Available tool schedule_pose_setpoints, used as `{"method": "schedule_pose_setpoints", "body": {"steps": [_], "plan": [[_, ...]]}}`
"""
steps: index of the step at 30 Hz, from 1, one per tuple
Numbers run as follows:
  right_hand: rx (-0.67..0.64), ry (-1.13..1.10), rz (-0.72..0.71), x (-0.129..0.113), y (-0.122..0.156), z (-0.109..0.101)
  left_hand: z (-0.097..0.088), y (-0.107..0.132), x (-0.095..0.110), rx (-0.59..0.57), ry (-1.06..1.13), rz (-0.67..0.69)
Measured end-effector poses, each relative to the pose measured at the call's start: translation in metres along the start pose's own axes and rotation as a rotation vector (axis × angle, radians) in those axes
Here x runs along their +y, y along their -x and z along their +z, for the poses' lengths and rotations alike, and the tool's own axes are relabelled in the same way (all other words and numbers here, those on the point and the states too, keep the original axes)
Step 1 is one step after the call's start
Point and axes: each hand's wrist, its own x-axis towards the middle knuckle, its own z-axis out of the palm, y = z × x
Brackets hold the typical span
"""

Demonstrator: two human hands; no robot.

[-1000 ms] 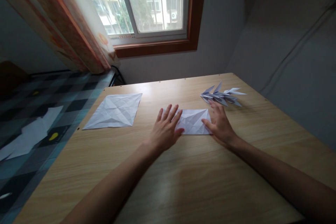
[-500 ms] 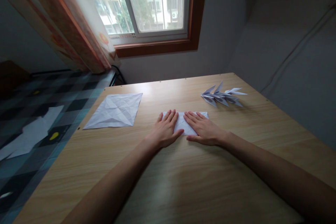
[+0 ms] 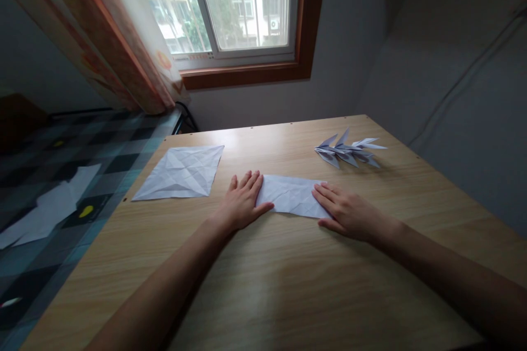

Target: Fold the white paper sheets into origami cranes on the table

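A folded white sheet of paper [image 3: 290, 196] lies as a long strip with faint creases on the wooden table. On its left end rests my left hand [image 3: 242, 203], palm down with fingers stretched out. My right hand [image 3: 343, 211] lies flat over the right end, its fingertips on the paper. Neither hand grips anything. To the left is a creased square paper sheet [image 3: 181, 171], spread flat. Beyond my right hand sits a row of folded paper pieces [image 3: 348, 151] with pointed tips, joined like a leafy branch.
The light wooden table [image 3: 255, 285] reaches back to the wall below a window [image 3: 247, 5]. At the left stands a bed with a checkered cover [image 3: 119, 164], and loose white paper pieces [image 3: 53, 208] lie on it. An orange patterned curtain [image 3: 135, 66] hangs beside the window.
My hands have slid apart, left hand leftward and right hand rightward, so more of the folded paper's middle shows. The paper's right end has turned slightly toward me.
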Motion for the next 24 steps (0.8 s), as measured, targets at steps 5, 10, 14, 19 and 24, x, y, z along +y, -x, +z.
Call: {"method": "schedule_pose_setpoints", "body": {"steps": [5,10,14,19,24], "plan": [[0.063,0.110,-0.194,-0.021,-0.003,-0.005,-0.011,0.006,0.022,0.168,-0.019,0.254],[0.100,0.076,-0.200,-0.038,-0.014,-0.006,-0.008,0.007,0.055,0.132,0.121,0.461],[0.189,-0.013,-0.211,-0.044,-0.024,-0.005,0.001,0.008,0.058,0.205,0.118,0.442],[0.255,-0.298,-0.022,-0.030,-0.027,-0.002,0.003,0.009,0.046,0.270,0.298,0.389],[0.254,-0.475,0.336,-0.019,-0.028,-0.002,0.004,0.005,0.044,0.277,0.408,0.222]]}}
